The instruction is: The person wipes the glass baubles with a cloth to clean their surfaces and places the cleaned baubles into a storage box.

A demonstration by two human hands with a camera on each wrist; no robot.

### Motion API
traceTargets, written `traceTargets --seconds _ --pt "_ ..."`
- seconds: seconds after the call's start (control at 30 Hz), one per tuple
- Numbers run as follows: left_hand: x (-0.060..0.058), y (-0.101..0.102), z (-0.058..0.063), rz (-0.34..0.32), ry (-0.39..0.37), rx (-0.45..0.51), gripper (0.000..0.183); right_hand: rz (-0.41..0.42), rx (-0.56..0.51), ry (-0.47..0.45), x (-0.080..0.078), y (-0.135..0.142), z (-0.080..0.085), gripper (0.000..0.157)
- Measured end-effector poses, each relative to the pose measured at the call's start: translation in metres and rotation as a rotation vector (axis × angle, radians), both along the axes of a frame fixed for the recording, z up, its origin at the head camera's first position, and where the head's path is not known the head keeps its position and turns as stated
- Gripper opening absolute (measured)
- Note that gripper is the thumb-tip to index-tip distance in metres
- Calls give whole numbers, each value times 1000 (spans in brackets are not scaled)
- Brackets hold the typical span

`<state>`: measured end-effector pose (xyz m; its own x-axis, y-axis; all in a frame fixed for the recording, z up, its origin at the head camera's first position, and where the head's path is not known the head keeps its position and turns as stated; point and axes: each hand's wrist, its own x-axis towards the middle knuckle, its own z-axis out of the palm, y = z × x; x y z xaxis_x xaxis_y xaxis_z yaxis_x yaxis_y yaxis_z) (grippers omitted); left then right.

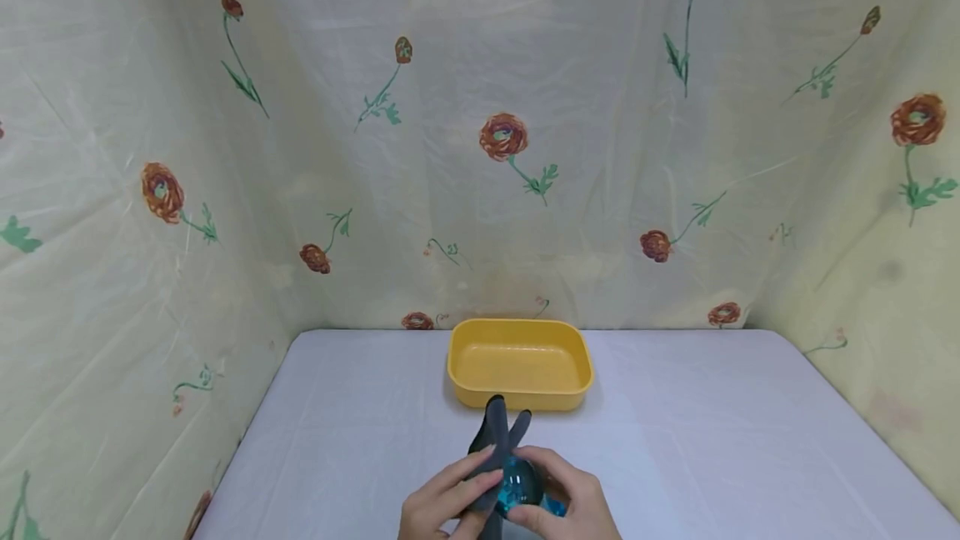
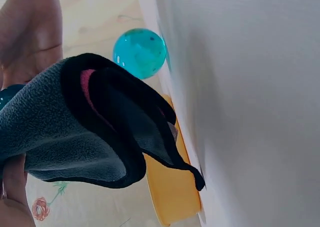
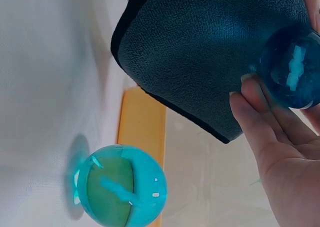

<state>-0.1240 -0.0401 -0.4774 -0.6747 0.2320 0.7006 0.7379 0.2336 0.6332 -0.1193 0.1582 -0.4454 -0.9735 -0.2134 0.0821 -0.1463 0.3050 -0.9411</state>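
Over the near middle of the table, my left hand [image 1: 446, 502] holds a dark grey cloth [image 1: 487, 432] with black edging. My right hand [image 1: 573, 490] grips a clear blue glass ball [image 1: 521, 486] between thumb and fingers, right up against the cloth. In the left wrist view the cloth [image 2: 75, 127] hangs in folds and hides most of the held ball. A second blue ball [image 3: 122, 187] rests on the table beneath the right hand; the head view shows only a part of it [image 1: 555, 507].
A yellow rectangular tray [image 1: 521, 400] stands at the back middle of the white-covered table [image 1: 360, 423], beyond the hands. Flower-printed curtains [image 1: 570, 257] close off the back and both sides.
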Motion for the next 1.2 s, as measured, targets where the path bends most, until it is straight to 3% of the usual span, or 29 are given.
traceTargets --seconds 0.27,0.5,0.7,0.87,1.03,1.2 --pt "4 3 9 39 -195 27 34 3 3 57 1 -1 -2 55" --pt "4 4 13 79 -363 40 31 29 -17 256 0 -1 -6 56" --pt "4 5 16 81 -433 52 28 18 -12 219 0 -2 -5 55" --pt "3 3 13 63 -361 42 29 15 0 162 1 -2 -3 56" --pt "1 1 6 17 -182 26 34 5 1 60 1 -1 -2 55" --pt "-4 -2 -2 -12 21 -12 40 -1 -14 22 -1 -1 -4 50"
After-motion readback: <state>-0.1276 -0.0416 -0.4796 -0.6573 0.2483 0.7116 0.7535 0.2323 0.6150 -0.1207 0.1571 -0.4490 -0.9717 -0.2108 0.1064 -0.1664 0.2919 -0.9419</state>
